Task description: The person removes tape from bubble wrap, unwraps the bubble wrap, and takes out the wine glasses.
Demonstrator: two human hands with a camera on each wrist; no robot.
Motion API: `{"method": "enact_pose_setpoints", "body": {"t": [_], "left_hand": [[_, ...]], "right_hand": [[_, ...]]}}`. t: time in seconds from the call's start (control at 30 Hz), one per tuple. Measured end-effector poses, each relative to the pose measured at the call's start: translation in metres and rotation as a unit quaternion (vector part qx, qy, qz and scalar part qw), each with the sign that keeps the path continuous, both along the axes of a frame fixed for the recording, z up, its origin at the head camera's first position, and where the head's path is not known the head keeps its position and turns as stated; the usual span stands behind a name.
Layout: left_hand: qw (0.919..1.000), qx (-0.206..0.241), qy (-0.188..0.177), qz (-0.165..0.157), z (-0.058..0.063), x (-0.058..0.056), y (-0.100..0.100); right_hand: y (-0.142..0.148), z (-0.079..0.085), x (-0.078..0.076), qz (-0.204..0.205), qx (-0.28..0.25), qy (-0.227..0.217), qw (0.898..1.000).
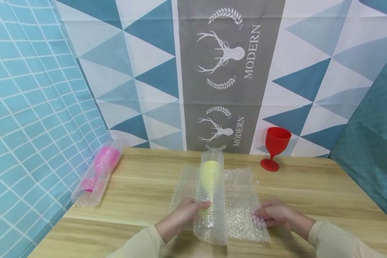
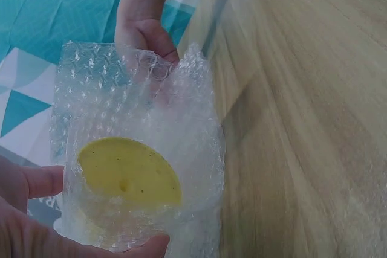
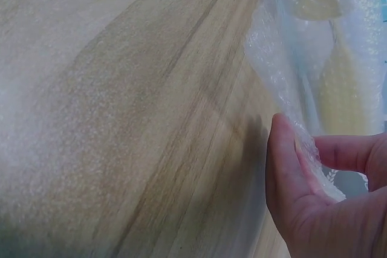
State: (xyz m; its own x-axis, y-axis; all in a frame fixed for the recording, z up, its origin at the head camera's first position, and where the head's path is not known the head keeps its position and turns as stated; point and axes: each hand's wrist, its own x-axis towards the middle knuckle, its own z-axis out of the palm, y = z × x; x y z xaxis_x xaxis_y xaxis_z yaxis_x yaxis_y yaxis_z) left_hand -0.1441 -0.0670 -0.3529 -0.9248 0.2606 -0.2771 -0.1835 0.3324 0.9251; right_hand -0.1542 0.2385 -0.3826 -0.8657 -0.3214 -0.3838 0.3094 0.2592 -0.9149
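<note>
A yellow goblet (image 1: 210,173) lies inside a roll of clear bubble wrap (image 1: 242,200) at the middle of the table. My left hand (image 1: 184,214) grips the roll's left side near the goblet's stem, thumb on top. In the left wrist view, the goblet's round yellow base (image 2: 128,170) shows through the plastic between thumb and fingers. With thumb and fingers, my right hand (image 1: 276,214) pinches the loose right edge of the bubble wrap sheet (image 3: 275,58). Part of the sheet also spreads left behind the roll.
A red goblet (image 1: 277,141) stands upright at the back right of the wooden table (image 1: 319,190). On the left, a pink goblet (image 1: 106,157) lies wrapped in bubble wrap against the blue checked cloth (image 1: 25,107). A patterned cloth (image 1: 154,64) hangs behind the table.
</note>
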Motion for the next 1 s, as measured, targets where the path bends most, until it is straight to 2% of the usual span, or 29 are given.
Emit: {"method": "enact_pose_setpoints", "body": {"t": [0.3,0.4,0.6,0.83,1.0], "left_hand": [[0.9999,0.012,-0.006,-0.004,0.0,0.003,0.007],[1.0,0.004,-0.007,-0.005,0.0,0.003,0.008],[0.9998,-0.004,-0.009,0.016,-0.001,0.004,0.011],[0.9996,-0.015,-0.004,0.022,-0.001,0.003,0.015],[0.9991,-0.028,-0.014,0.028,-0.003,0.002,0.016]], "right_hand": [[0.003,0.003,-0.002,0.003,0.004,-0.003,1.0],[0.005,0.004,-0.002,0.003,0.013,-0.002,1.0],[0.007,0.004,-0.002,0.001,0.026,-0.004,1.0],[0.008,0.007,-0.003,-0.011,0.043,-0.003,0.999],[0.009,0.005,-0.003,-0.009,0.053,-0.001,0.999]]}}
